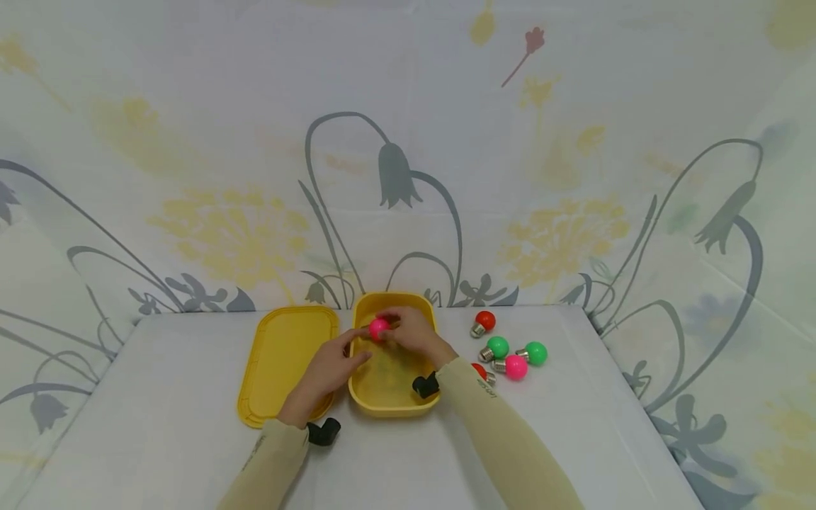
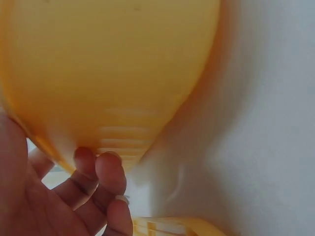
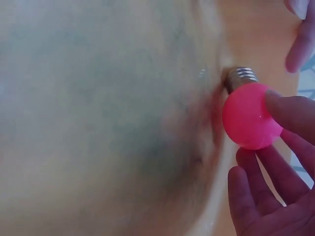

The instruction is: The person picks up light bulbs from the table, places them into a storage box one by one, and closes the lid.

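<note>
My right hand (image 1: 411,329) pinches a pink light bulb (image 1: 379,329) by its round globe, over the inside of a deep yellow container (image 1: 398,411). The right wrist view shows its metal screw base (image 3: 242,74) turned away from the fingers, close by the container's side wall. At the container's left rim, my left hand (image 1: 331,365) grips the wall. Its thumb and index finger reach over the rim, while the other fingers (image 2: 110,172) curl against the outside of the wall.
A flat yellow lid (image 1: 287,354) lies left of the container, partly under my left forearm. Right of the container lie several more bulbs: a red one (image 1: 486,321), two green ones (image 1: 498,346) (image 1: 537,353), a pink one (image 1: 516,367), and a red one (image 1: 479,370) partly behind my right sleeve.
</note>
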The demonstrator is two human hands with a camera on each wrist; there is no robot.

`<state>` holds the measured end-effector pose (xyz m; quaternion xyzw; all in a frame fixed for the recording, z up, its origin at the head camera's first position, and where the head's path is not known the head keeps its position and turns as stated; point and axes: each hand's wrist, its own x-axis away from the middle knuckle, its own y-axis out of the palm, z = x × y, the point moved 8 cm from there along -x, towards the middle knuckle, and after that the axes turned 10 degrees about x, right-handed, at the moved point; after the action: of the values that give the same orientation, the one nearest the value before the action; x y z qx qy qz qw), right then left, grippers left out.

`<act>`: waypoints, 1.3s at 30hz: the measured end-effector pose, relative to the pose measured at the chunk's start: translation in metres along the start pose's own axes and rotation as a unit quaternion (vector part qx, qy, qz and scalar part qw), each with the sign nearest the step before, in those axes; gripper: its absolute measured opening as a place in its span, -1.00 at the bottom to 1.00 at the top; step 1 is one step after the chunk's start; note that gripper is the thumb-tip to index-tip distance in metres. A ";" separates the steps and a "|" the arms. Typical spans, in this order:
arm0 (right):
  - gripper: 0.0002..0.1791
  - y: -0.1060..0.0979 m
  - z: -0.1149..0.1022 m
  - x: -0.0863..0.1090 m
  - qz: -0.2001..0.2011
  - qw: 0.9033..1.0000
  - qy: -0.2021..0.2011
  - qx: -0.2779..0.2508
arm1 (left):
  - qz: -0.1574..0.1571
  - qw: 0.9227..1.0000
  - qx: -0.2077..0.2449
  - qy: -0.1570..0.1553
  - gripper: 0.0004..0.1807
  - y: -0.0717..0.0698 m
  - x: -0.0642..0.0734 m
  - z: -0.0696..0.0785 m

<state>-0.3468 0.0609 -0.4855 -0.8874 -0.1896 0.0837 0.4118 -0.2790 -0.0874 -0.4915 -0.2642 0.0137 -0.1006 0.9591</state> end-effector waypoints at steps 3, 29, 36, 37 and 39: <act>-0.62 -0.002 -0.001 0.000 0.003 1.000 -0.002 -0.007 | -0.001 1.000 -0.007 -0.001 -0.50 0.000 0.001 0.002; -0.63 -0.014 -0.012 0.004 0.025 0.998 -0.012 -0.057 | 0.021 0.999 -0.041 0.016 -0.55 -0.003 0.004 0.009; -0.63 -0.025 -0.021 0.006 0.047 0.996 -0.047 -0.063 | 0.020 0.999 -0.035 0.018 -0.57 -0.009 0.003 0.007; -0.63 -0.026 -0.021 0.007 0.048 0.996 -0.045 -0.065 | 0.020 0.999 -0.034 0.016 -0.57 -0.009 0.003 0.006; -0.62 -0.028 -0.021 0.009 0.048 0.995 -0.040 -0.075 | 0.018 0.999 -0.035 0.008 -0.57 -0.010 0.002 0.005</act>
<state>-0.3395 0.0659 -0.4506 -0.9200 -0.1687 0.1241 0.3312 -0.2785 -0.0936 -0.4826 -0.2964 0.0293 -0.0846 0.9509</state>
